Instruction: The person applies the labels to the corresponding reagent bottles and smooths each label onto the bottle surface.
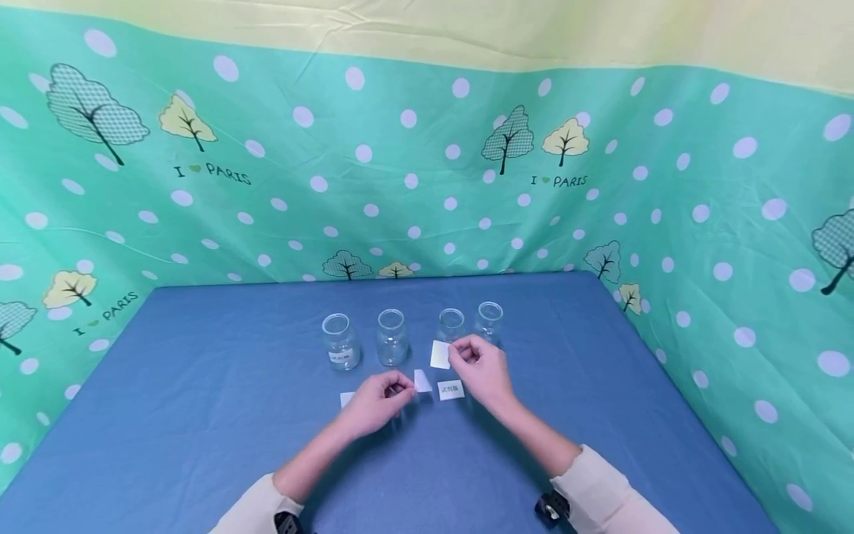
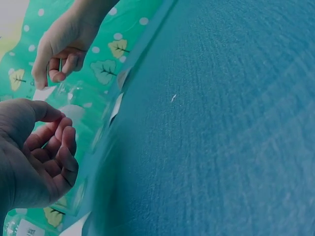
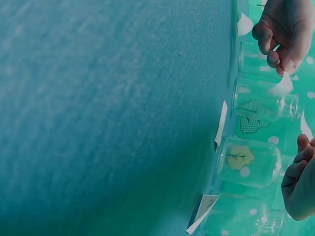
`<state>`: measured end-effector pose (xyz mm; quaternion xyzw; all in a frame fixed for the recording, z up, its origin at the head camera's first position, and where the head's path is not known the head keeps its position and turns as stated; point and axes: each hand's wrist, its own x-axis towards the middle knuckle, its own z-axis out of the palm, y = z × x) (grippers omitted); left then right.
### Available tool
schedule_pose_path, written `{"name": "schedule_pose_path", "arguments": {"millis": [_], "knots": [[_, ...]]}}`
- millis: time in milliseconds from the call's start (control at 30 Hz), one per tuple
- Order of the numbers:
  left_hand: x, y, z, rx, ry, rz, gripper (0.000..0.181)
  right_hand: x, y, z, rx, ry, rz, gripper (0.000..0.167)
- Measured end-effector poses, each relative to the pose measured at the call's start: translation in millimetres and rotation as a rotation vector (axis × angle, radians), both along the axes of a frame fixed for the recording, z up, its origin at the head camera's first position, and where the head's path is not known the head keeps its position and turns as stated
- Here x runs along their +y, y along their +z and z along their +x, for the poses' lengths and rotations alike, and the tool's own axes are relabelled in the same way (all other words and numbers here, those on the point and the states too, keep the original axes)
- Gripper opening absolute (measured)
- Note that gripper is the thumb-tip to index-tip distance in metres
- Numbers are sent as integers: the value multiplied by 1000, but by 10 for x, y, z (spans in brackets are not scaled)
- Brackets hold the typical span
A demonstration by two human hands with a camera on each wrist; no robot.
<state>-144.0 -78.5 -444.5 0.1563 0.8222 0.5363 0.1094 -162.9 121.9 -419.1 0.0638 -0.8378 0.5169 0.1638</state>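
Left hand [image 1: 377, 405] pinches one slip [image 1: 422, 381], right hand [image 1: 483, 371] another slip [image 1: 439, 354] (adhesion unconfirmed); careless contact between them could crease either.

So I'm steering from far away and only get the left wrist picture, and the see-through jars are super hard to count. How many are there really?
Observer: The head view shows four glass jars.

Operator: Ooh! I spot one with a label. Whereabouts in the row is it?

Observer: The labelled jar is the one at the person's left end.

Operator: And has the paper lying near the right hand got writing on it? I just see edges.

Observer: Yes, in the head view the white slip lying on the table just nearer the person than that hand has dark written marks on its upper side.
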Motion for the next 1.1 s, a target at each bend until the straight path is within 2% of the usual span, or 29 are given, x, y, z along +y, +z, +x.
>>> {"name": "schedule_pose_path", "arguments": {"millis": [267,500,800,933,1100], "knots": [[48,-58,-30,-46,-27,-23,16,-2,-34,-9,-22,4,9,5],[60,-97,-21,-54,18,-81,12,-32,-69,4,-42,9,0,4],[43,-107,27,103,109,-318,8,-45,-74,25,-37,17,6,4],[37,-98,58,138,132,-381,8,-42,-73,33,-36,21,2,4],[35,-85,83,163,139,-413,9,-40,-83,31,-26,31,-7,3]]}}
